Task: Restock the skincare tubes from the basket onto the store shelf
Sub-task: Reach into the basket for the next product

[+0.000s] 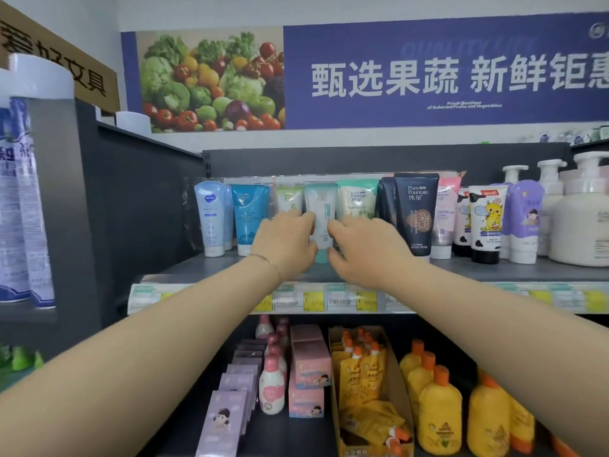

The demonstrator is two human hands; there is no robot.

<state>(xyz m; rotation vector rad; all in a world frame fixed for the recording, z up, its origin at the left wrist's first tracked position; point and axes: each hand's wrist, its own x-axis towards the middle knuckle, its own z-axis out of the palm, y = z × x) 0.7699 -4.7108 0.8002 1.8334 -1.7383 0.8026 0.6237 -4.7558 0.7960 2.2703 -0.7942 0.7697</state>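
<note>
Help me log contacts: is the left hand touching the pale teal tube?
Touching. Head view: the left hand curls fingers over the left edge of the pale teal tube, no gap; the right hand grips its other side.

A pale teal-and-white skincare tube (321,209) stands upright, cap down, on the grey shelf (494,272) — mid-row among other tubes (417,212), held between the left hand (283,245) and right hand (365,249).
</note>
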